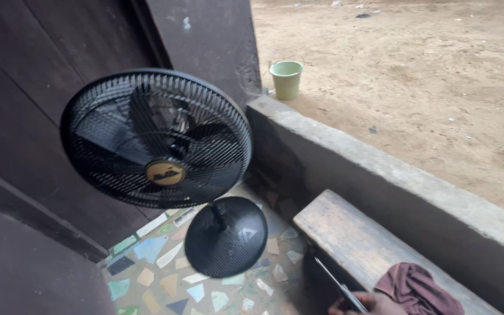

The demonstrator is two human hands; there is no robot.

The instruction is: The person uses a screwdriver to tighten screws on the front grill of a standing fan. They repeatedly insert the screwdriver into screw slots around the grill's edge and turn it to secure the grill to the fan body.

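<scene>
Only one of my hands shows, at the bottom edge; it looks like my right hand (pixel 361 304). It is closed around a thin dark metal tool (pixel 335 282) whose tip points up and left, past the end of a wooden bench (pixel 351 233). A black standing fan (pixel 157 139) with a round grille leans on its round base (pixel 226 235) on the mosaic floor, to the left of my hand and apart from it. My left hand is out of sight.
A crumpled maroon cloth (pixel 418 290) lies on the bench beside my hand. A low concrete wall (pixel 380 169) runs behind the bench, with sandy ground and a green bucket (pixel 286 78) beyond it. Dark wooden walls (pixel 42 52) stand behind the fan.
</scene>
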